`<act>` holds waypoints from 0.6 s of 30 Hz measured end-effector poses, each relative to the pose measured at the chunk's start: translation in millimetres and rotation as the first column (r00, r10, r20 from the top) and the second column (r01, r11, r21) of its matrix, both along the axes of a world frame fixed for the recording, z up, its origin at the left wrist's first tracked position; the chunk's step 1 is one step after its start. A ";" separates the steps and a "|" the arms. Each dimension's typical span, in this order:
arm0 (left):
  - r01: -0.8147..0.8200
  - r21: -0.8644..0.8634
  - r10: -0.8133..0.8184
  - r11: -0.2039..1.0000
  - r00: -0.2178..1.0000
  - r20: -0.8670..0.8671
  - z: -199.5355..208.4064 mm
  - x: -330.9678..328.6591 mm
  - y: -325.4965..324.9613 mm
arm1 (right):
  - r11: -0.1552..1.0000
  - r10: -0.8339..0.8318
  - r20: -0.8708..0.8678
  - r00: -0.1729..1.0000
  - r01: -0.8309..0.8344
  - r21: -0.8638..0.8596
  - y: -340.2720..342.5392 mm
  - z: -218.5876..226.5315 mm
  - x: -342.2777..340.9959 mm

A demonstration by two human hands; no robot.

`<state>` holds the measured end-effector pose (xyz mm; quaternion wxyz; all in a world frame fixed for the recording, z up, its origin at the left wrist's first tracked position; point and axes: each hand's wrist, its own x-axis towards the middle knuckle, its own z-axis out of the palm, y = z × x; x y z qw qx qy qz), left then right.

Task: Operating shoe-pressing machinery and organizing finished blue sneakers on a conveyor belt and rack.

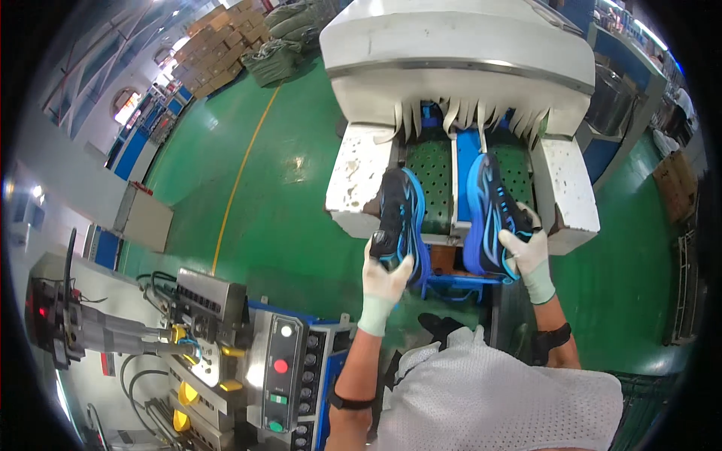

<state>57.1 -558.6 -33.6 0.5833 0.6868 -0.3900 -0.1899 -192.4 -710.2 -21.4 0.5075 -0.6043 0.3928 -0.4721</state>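
My left hand (386, 275), in a white glove, is closed round the heel end of a black and blue sneaker (397, 210). A matching sneaker (492, 218) is gripped at its heel end by my gloved right hand (528, 249). Both toes point away from me, over the near end of a conveyor machine. Two green perforated conveyor belts (429, 180) run under a curtain of pale strips (470, 114). Whether the soles touch the belts I cannot tell.
The machine's white hood (459, 45) rises ahead, with a worn white side block (361, 169) at the left. At lower left stands another machine with a button panel (282, 368). Stacked cartons (214, 49) and green sacks (274, 62) are at the far left.
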 end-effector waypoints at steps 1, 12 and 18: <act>0.014 -0.028 -0.014 1.000 1.000 -0.013 2.2 5.8 -34.1 | 0.992 -0.050 -0.080 0.996 0.058 0.110 -15.6 15.0 1.0; -0.013 0.177 -0.006 0.984 0.994 0.110 -19.2 33.3 -237.4 | 0.972 -0.233 -0.653 0.720 0.178 -0.150 -194.6 -31.6 9.3; 0.016 -0.121 -0.020 0.992 0.999 -0.037 -50.0 8.5 -117.2 | 0.790 -0.542 -0.644 0.540 0.065 -0.610 -268.0 -49.4 32.9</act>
